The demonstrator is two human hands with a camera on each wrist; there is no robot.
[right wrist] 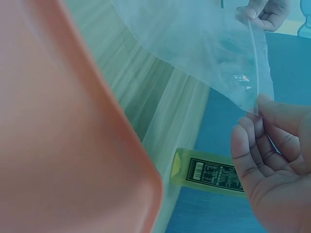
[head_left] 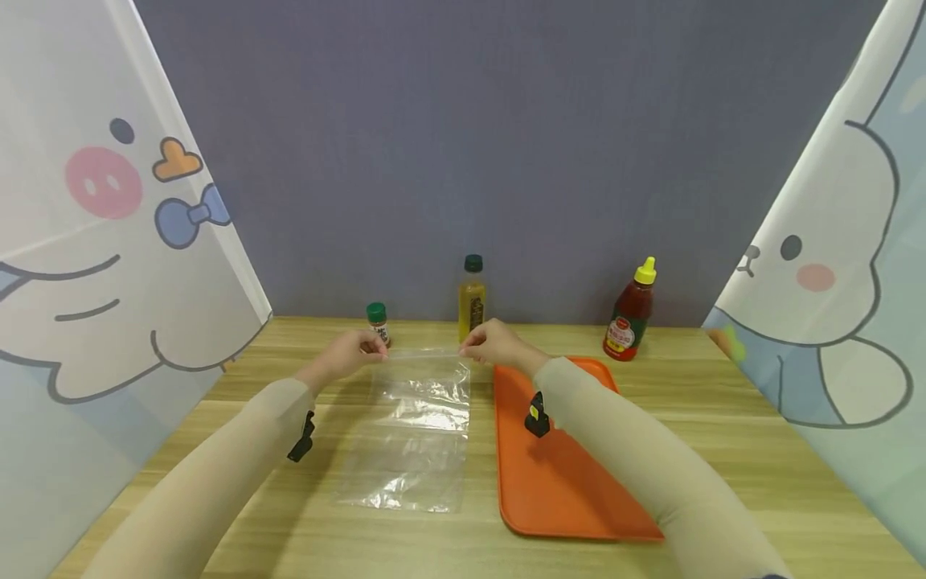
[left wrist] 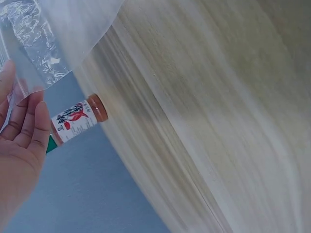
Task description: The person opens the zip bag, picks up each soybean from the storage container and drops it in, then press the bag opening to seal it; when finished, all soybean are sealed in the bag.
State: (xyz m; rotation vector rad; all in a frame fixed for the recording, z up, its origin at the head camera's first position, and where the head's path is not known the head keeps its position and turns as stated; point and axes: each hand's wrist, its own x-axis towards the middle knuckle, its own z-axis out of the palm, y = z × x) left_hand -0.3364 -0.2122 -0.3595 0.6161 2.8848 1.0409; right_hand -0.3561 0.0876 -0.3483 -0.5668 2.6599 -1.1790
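Note:
A clear zip bag is stretched between my two hands, its top edge raised and its body slanting down over the table. My left hand pinches one top corner, beside a small green-capped spice jar. The opposite top corner is pinched by my right hand, in front of a bottle of yellow oil. In the right wrist view, the thumb and fingers of the right hand grip the bag's corner by the zip strip. The bag looks flat, with nothing visible inside.
An orange tray lies on the wooden table under my right forearm. A red sauce bottle with a yellow cap stands at the back right. A grey partition closes off the back, with cartoon-printed curtains at the sides.

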